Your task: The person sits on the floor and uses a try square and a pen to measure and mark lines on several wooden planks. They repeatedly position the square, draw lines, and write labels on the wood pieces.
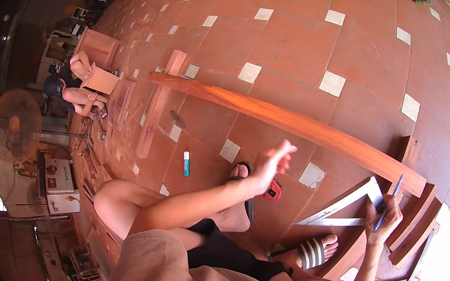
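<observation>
A long reddish-brown wooden board (295,122) lies across the floor ahead of me, its right end on darker blocks. My left hand (273,168) hangs on the near side of the board, empty, fingers mostly stretched out and slightly blurred. Closed around a blue pen (398,186), my right hand (384,217) is just short of the board's right end. Right beside it is a triangular metal square (336,203); whether the fingers also touch it, I cannot tell. A red tape measure (273,190) lies below my left hand, near my sandalled foot.
A teal and white tube (186,164) stands out on the tiles to the left. Another wooden piece (160,103) runs under the board's left end. Curved wooden pieces (415,225) lie at right. Far left, another person (78,87) sits handling wood near a standing fan (15,123).
</observation>
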Tool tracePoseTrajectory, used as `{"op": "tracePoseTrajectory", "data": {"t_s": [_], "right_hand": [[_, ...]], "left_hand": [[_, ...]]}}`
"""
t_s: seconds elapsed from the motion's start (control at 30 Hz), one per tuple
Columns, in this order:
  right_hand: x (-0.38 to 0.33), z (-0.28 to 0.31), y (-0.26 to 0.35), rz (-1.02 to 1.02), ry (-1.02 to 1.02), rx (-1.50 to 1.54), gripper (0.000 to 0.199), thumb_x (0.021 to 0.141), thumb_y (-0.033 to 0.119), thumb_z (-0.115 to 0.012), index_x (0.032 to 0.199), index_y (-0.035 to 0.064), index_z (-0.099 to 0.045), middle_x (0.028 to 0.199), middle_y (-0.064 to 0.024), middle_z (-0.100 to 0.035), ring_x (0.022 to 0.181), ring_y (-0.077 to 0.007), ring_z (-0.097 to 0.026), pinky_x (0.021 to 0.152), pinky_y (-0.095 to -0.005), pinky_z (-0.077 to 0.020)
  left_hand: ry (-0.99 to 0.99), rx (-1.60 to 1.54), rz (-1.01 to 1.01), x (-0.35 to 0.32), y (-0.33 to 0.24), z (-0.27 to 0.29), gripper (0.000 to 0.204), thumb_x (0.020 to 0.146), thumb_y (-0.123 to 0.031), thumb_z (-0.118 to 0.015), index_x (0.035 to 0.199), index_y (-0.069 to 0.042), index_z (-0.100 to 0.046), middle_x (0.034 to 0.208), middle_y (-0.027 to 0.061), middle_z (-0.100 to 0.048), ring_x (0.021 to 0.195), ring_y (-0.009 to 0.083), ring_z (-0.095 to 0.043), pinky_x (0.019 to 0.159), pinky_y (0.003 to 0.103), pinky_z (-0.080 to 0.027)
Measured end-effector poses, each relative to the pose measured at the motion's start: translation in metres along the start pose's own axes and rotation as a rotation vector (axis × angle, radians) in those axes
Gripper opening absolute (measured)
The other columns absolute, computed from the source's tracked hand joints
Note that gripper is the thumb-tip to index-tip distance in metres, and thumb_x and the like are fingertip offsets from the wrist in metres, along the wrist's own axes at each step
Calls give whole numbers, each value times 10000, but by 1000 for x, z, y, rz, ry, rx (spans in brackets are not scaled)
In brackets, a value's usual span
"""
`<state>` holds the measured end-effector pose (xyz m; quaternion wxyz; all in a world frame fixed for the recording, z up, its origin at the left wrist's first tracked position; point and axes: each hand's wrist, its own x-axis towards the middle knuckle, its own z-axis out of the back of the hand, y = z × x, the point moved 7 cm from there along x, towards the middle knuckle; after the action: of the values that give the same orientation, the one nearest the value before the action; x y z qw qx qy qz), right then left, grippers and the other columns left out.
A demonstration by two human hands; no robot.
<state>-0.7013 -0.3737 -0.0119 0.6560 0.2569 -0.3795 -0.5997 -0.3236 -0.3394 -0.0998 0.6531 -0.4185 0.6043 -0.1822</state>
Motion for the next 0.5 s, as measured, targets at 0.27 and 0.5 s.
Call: {"op": "tracePoseTrajectory", "data": {"t_s": [0.27,0.5], "right_hand": [[28,94,-90,-220,-297,-341,270,1013,248,-778,1106,0,-725,822,-35,-629,751,-126,-555,680,-314,-457],[17,89,-193,-431,-397,-171,381,1018,367,-805,1114,1,-762,760,47,-561,705,-82,-495,651,-270,-418]], "left_hand": [[-722,-642,103,105,4,194,1189,784,-921,-696,1553,-74,-372,1413,118,-491,1106,247,-588,947,426,-515],[-534,-926,-11,138,-53,161,1039,874,-945,-510,1574,-180,-446,1543,89,-485,1446,279,-444,1182,555,-374]]}}
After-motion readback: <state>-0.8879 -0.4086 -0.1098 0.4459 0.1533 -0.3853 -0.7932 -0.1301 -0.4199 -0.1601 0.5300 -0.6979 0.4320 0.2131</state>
